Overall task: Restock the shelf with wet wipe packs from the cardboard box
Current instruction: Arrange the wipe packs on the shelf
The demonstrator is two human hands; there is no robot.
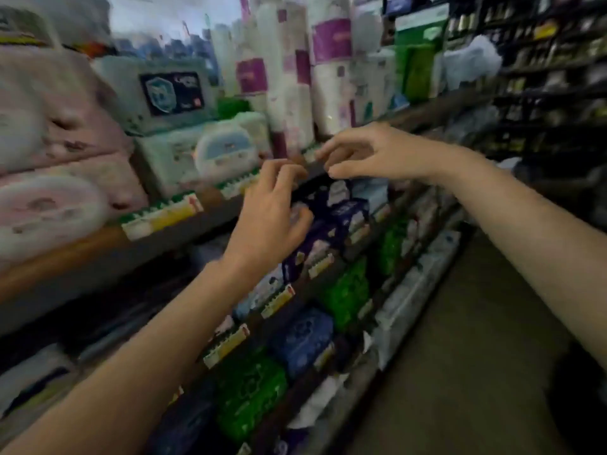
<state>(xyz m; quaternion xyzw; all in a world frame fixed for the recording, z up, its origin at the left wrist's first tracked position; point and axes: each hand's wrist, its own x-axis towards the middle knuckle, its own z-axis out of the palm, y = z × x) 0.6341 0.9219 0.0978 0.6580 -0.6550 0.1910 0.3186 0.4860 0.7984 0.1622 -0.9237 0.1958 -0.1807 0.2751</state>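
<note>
Fingers of our left hand (269,218) and right hand (364,156) curl loosely, holding nothing. Wet wipe packs (210,152) sit on the shelf (98,254), just left and far; our left hand is nearer.

Both forearms are bare to the frame edge, no sleeves showing; left hand (266,221) and right hand (368,152) wear nothing.

Close head view, down-left along shelf (184,221)
</note>
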